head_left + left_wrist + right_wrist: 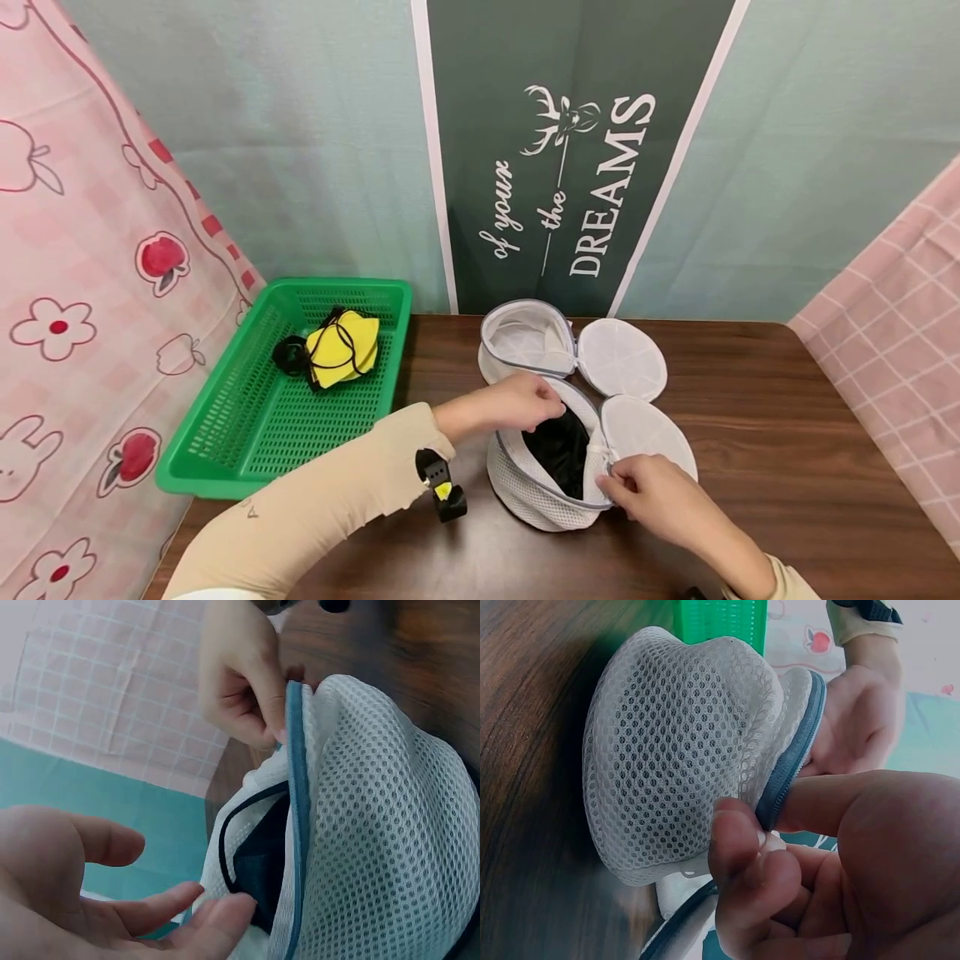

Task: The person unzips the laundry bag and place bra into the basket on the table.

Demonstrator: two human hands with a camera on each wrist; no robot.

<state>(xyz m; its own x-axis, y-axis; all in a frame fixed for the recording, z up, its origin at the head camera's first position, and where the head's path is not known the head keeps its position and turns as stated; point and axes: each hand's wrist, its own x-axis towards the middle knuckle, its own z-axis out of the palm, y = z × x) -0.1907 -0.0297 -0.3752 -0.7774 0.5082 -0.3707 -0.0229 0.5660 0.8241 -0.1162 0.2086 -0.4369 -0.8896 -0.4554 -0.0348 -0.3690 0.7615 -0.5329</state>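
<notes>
A white mesh laundry bag (543,504) with a blue-grey zipped rim stands on the table, its round lid (651,433) folded back to the right. Black cloth (557,450) lies inside it. At the right side of the opening, my right hand (652,500) pinches the rim by the zip, thumb against curled fingers. My left hand (510,404) is over the far left of the mouth; in the left wrist view its thumb stands apart from the loosely bent fingers, with fingertips by the rim. Whether they touch it I cannot tell.
Behind stands a second mesh bag (495,358), unzipped, with its lid (621,358) lying to the right. At the left, a green plastic basket (281,483) holds a yellow item (348,342) with black cords and a black roll (291,356). Printed curtains surround the wooden table (780,433).
</notes>
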